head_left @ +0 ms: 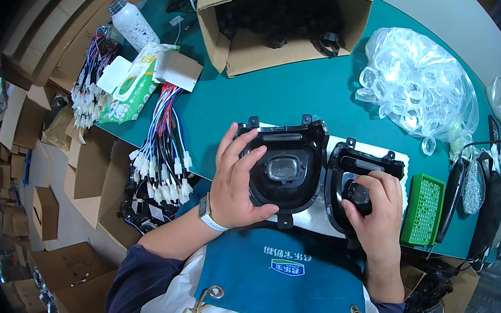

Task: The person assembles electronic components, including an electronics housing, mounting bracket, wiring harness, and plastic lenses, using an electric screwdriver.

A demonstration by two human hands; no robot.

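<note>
Two black plastic lamp housings lie side by side on a white pad in front of me. In the left housing [306,195] a clear oval lens [284,168] sits in the middle. My left hand [236,183] rests along that housing's left side, fingers spread and thumb at its near edge. Over the right housing [332,212] my right hand [380,211] is closed, thumb and fingers pinching a small black part with a glassy face [357,194]. That part sits within the housing's opening; the fingers hide some of it.
A cardboard box [231,52] full of black parts opens toward me at the back. Right of it lies a clear bag of lenses [419,83]. A green basket [424,210] and hanging tools stand at right. Wire bundles [164,153], a wipes pack [131,90] and a bottle [132,25] are at left.
</note>
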